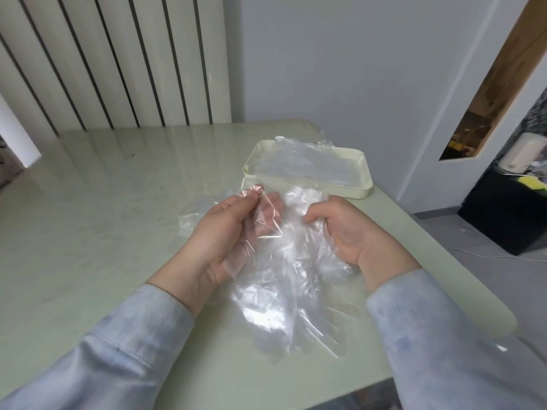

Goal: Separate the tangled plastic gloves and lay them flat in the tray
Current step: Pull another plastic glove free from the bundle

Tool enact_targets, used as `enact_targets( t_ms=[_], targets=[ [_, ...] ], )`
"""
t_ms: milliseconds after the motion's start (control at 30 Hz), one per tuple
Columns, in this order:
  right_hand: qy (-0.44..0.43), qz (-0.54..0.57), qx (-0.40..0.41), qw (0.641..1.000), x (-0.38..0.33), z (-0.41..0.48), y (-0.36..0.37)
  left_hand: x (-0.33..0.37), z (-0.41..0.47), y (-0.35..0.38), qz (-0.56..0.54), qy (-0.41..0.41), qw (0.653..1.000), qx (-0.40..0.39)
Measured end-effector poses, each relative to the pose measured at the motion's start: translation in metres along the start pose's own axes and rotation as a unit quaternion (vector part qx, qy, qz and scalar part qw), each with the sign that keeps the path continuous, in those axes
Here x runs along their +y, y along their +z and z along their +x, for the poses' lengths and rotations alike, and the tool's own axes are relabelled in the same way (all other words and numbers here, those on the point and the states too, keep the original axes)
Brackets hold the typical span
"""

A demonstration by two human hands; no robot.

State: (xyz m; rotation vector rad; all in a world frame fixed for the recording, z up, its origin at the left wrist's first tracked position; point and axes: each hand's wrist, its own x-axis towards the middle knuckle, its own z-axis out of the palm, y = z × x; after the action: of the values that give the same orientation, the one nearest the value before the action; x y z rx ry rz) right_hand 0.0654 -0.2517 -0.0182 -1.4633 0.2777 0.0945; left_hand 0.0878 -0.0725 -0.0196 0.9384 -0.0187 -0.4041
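Both hands [225, 232] [349, 229] grip gloves [284, 261], seemingly just before tray [364, 176] edge.

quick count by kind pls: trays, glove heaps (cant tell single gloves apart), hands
tray: 1
glove heaps: 3 (flat heap in the tray, held bunch, loose heap on the table)
hands: 2 (left hand, right hand, both gripping the held bunch)
total: 6

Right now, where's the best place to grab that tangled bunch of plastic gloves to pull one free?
Probably the free edge at the bunch's top left, pinched from the left as the left hand does: it stands clear of the tangled gloves, while the right hand clutches the crumpled part.
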Motion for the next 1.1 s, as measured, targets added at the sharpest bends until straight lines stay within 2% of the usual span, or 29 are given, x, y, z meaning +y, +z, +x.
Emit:
enact_targets(
  t_ms=[133, 200, 267, 367, 533, 633, 733, 800, 833, 933, 1033, 1100],
  targets=[
    [-0.003, 0.074, -0.023, 0.997, -0.001, -0.003, -0.003, -0.001, 0.001, 0.001, 0.022, 0.004, 0.999, 0.027],
    [-0.021, 0.108, -0.080, 0.991, 0.002, -0.003, -0.006, -0.001, 0.000, 0.002, 0.017, 0.008, 0.999, 0.031],
    [-0.032, 0.092, -0.117, 0.988, 0.001, -0.005, -0.005, -0.001, -0.002, 0.003, 0.014, 0.006, 1.000, 0.025],
    [-0.050, 0.023, -0.087, 0.995, 0.001, -0.005, 0.000, -0.001, -0.003, 0.005, 0.020, 0.002, 1.000, 0.012],
    [-0.090, -0.015, -0.042, 0.995, 0.005, 0.000, 0.000, -0.002, -0.002, 0.002, 0.012, -0.001, 1.000, -0.003],
    [-0.081, -0.015, -0.013, 0.997, 0.006, 0.005, -0.003, 0.000, -0.002, -0.003, 0.124, 0.031, 0.992, 0.008],
    [-0.079, -0.004, 0.023, 0.997, 0.007, 0.009, -0.005, -0.003, -0.002, -0.015, 0.240, 0.054, 0.969, 0.013],
    [-0.077, -0.004, 0.058, 0.995, 0.008, 0.013, -0.008, -0.005, 0.000, -0.026, 0.341, 0.070, 0.937, -0.024],
    [-0.074, -0.005, 0.072, 0.995, 0.008, 0.015, -0.009, -0.003, 0.000, -0.031, 0.410, 0.077, 0.907, -0.063],
    [-0.070, -0.002, 0.094, 0.993, 0.010, 0.019, -0.012, 0.006, -0.002, -0.039, 0.608, 0.099, 0.771, -0.161],
    [-0.059, 0.001, 0.108, 0.992, 0.011, 0.019, -0.013, 0.014, -0.007, -0.038, 0.676, 0.118, 0.702, -0.192],
    [-0.052, 0.000, 0.112, 0.992, 0.011, 0.019, -0.013, 0.016, -0.004, -0.039, 0.713, 0.145, 0.665, -0.169]
  ],
)
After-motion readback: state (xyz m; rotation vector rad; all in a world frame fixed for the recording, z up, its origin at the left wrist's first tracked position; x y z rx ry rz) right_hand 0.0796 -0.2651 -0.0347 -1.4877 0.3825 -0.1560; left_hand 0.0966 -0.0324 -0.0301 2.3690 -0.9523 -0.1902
